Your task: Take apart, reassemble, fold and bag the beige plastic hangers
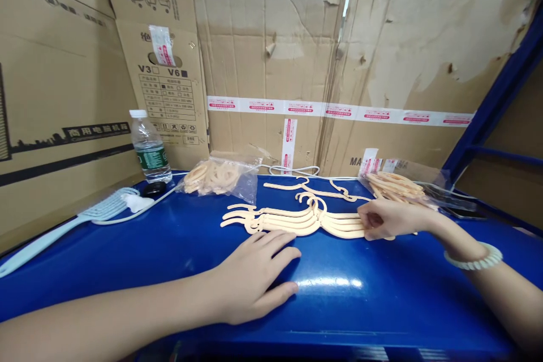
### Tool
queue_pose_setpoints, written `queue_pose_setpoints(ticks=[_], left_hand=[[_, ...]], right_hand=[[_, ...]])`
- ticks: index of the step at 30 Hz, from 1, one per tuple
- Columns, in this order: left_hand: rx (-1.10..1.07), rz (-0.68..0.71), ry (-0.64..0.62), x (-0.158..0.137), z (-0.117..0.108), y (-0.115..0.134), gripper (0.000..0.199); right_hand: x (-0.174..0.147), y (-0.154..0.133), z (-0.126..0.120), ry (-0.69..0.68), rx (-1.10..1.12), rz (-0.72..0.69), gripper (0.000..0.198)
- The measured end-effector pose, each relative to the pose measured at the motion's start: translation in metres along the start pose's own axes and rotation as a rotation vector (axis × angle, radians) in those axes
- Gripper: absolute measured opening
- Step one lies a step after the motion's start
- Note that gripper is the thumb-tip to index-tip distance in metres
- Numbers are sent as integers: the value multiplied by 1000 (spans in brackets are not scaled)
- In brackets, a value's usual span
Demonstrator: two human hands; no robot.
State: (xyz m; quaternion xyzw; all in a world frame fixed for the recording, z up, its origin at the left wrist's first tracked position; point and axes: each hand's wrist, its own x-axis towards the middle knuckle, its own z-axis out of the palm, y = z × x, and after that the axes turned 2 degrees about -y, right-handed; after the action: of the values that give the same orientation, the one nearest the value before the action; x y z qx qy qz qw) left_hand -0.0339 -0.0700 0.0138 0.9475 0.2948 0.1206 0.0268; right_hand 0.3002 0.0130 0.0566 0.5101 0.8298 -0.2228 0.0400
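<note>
Several cream plastic folding hangers (292,223) lie stacked together on the blue table (335,305), their hooks at the middle. Beside the stack's near left part, my left hand (258,277) rests flat with fingers spread, its fingertips close to the lowest hanger. Curled at the right end of the stack is my right hand (390,219), its thumb and fingers closed around the hanger arms there; how many it grips is hidden. Behind the stack lies another cream hanger (311,188), apart from the rest.
Plastic bags of cream hangers stand at back left (216,175) and back right (396,184). A water bottle (150,150), a black round object (153,189) and a pale blue hairbrush (80,220) are on the left. A white cable (292,170) runs along cardboard walls (271,62).
</note>
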Motion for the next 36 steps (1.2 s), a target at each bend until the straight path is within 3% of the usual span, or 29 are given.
queue_pose_setpoints(ticks=[4,8,13,15,25,36], left_hand=[[-6,-4,4,0,-1,0,39],[-11,10,8,1,0,0,36],[-30,33,20,1,1,1,35],[-33,34,24,2,1,1,34],[-31,41,49,-1,4,0,34],[-47,44,46,0,5,-2,34]], right_hand=[[-1,3,-1,7,21,-1,22],[-2,8,-6,74,8,-95,33],[12,24,-5,495,-148,-130,35],[22,33,-2,576,-182,-135,32],[61,66,22,544,-266,-135,50],[70,79,27,501,-338,-44,54]])
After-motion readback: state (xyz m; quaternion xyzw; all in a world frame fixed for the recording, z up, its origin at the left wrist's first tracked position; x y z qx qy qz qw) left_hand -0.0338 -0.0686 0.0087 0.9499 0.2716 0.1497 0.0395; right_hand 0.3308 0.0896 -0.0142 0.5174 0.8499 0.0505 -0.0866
